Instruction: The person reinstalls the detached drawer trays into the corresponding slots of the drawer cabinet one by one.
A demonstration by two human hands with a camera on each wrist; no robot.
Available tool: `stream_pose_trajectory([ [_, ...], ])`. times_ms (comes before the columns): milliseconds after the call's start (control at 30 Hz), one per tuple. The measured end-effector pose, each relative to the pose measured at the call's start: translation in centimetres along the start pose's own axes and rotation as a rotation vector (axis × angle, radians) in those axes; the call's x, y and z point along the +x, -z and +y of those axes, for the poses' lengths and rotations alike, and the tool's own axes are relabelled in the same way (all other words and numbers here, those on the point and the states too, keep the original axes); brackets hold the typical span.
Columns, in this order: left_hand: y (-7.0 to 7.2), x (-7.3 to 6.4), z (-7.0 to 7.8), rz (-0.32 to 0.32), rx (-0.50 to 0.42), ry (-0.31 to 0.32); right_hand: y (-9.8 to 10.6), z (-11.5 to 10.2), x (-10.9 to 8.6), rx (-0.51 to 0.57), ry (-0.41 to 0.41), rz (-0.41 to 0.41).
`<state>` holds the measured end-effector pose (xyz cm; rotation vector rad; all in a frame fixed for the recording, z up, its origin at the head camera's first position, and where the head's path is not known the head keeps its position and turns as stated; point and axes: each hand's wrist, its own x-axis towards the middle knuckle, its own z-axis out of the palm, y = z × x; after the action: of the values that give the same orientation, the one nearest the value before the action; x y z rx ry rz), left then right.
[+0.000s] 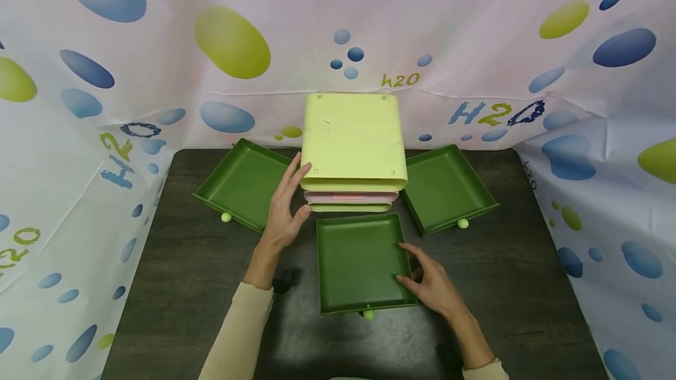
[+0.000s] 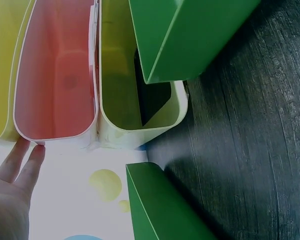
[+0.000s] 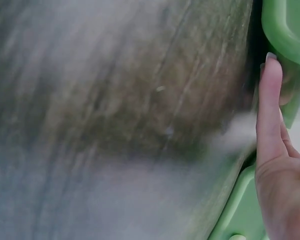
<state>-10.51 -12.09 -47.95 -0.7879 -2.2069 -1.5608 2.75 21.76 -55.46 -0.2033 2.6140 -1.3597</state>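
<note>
A stack of open-fronted shells [image 1: 352, 139], yellow at top and bottom with pink between, stands at the back middle of the table. Fairly straight fingers of my left hand [image 1: 283, 216] rest along its left side; in the left wrist view the pink shell [image 2: 60, 75] has those fingertips at its edge. In front lies a shallow green drawer [image 1: 361, 263] with a light green knob facing me. My right hand [image 1: 435, 283] holds this drawer by its right side wall, thumb and index finger over the rim. The right wrist view shows its thumb [image 3: 270, 100] along the drawer's corner.
One more green drawer [image 1: 248, 183] lies angled left of the stack, and another [image 1: 449, 189] angled to its right. Each has a light green round knob. A patterned white curtain [image 1: 465, 46] hangs behind and at the sides of the dark wooden table [image 1: 185, 292].
</note>
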Motion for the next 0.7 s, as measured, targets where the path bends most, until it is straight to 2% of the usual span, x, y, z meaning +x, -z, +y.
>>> stream_pose_trajectory([
  [233, 0.0, 0.3, 0.3, 0.003, -0.01, -0.017, -0.1, -0.4, 0.4, 0.024, 0.002, -0.01],
  [500, 0.6, 1.2, 3.6, -0.004, -0.032, -0.019, -0.3, -0.8, 0.9, 0.055, 0.016, -0.013],
  [700, 0.6, 1.0, 3.5, -0.01, -0.027, -0.002, -0.6, -0.9, 1.3, 0.066, 0.003, -0.006],
])
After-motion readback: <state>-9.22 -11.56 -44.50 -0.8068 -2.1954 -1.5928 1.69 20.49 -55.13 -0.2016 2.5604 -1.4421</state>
